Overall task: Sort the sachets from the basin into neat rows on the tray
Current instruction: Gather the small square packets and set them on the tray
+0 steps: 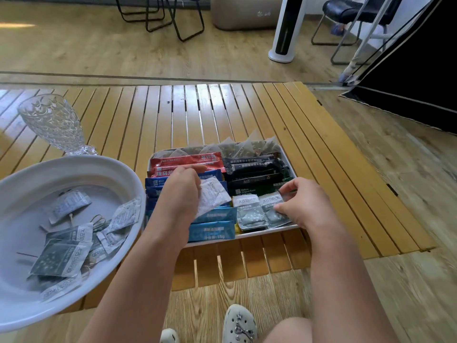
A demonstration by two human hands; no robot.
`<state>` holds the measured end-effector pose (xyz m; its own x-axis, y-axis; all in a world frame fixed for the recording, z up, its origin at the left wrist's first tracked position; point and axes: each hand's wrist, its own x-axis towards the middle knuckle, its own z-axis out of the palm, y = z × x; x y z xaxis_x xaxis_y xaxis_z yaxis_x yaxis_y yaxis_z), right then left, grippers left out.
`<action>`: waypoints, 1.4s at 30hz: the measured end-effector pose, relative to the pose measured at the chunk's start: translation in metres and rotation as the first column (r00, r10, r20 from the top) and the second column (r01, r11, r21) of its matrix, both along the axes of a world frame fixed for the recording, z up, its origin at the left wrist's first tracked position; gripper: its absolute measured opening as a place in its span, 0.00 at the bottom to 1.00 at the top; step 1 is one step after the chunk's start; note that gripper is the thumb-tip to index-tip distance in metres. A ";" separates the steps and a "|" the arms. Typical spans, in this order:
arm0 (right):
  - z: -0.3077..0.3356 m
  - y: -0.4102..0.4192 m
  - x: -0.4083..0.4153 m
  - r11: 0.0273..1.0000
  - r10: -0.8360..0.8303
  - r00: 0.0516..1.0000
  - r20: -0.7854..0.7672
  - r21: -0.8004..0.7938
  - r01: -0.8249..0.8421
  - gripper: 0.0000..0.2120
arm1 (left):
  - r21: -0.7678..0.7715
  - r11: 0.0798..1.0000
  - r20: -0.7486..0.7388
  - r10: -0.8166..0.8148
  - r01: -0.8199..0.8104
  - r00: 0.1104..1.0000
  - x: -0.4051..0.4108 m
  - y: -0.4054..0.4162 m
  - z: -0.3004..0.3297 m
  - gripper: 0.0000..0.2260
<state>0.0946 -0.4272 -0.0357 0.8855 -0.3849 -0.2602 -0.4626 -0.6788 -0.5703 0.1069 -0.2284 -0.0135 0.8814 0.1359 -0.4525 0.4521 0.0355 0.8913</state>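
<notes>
Bright daylight is glaring off the slatted table [202, 107] and floor [74, 45]. Wide-angle distortion is bending and blurring the edges.

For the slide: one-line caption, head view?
Left hand holds a white sachet over the tray; right hand straightens grey sachets.

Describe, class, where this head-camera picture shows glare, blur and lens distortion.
Head view: glare whitens the table slats at the far edge and far left; the basin and nearest sachets smear with blur at the lower left; wide-angle distortion fans the slats outward and leans the glass; the tray and both hands, left, right, stay fairly sharp.
</notes>
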 end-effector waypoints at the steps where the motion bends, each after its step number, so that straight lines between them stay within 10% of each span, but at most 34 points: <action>1: 0.000 0.001 0.000 1.000 0.004 1.000 -0.007 -0.028 -0.005 0.18 | -0.034 0.999 -0.010 -0.002 0.002 1.000 -0.001 0.000 0.001 0.11; 5: 0.005 0.009 0.002 0.999 -0.023 0.987 0.159 -0.033 0.029 0.08 | -0.037 0.997 0.073 -0.064 0.067 0.995 -0.006 0.001 0.000 0.10; 13: 0.021 0.036 -0.001 0.747 0.237 0.943 0.235 0.577 -0.331 0.13 | -0.111 0.992 0.223 -0.033 0.059 0.974 -0.010 -0.001 -0.003 0.13; 15: 0.019 0.036 0.001 0.770 0.269 0.884 0.382 0.467 -0.436 0.22 | -0.079 0.996 0.235 -0.014 0.034 0.972 -0.012 -0.003 -0.004 0.11; 19: 0.021 0.039 0.002 0.803 0.307 0.779 0.547 0.290 -0.520 0.07 | -0.174 0.985 0.160 0.043 -0.014 0.986 -0.012 -0.007 0.001 0.06; 29: 0.022 0.030 0.001 0.722 0.058 0.948 0.314 0.643 -0.257 0.08 | -0.064 0.976 0.100 -0.203 0.209 0.974 -0.018 -0.007 0.006 0.14; 42: 0.020 -0.019 -0.020 0.928 -0.074 0.990 0.116 0.372 0.026 0.06 | -0.086 0.996 0.099 0.009 -0.001 0.995 -0.008 0.013 0.009 0.08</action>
